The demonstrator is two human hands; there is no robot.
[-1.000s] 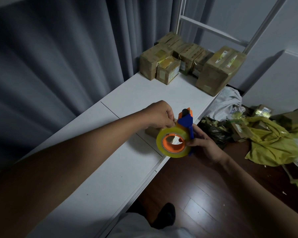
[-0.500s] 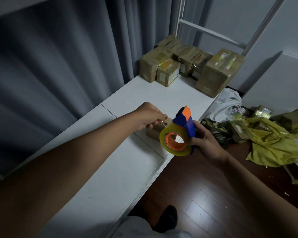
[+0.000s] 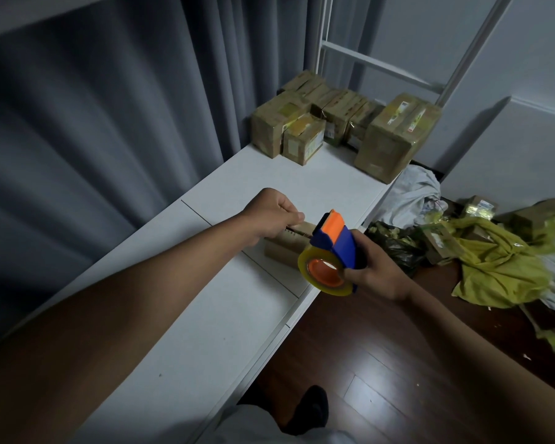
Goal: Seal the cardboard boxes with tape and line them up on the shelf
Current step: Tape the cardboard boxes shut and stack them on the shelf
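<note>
Head view: tape pulled out over a small box at the shelf's front edge.
Left hand [image 3: 274, 216] pinches the tape end over the cardboard box [image 3: 287, 248]; right hand [image 3: 370, 267] grips the tape dispenser [image 3: 332, 254], just right of the box. Sealed boxes [image 3: 340, 123] crowd the shelf's [image 3: 205, 315] far end.

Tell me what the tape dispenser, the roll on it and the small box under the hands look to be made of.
Tape dispenser: likely moulded plastic, matte blue and orange. Tape roll: glossy translucent yellowish film on an orange core. Small box: plain brown cardboard, matte, on the white shelf.
</note>
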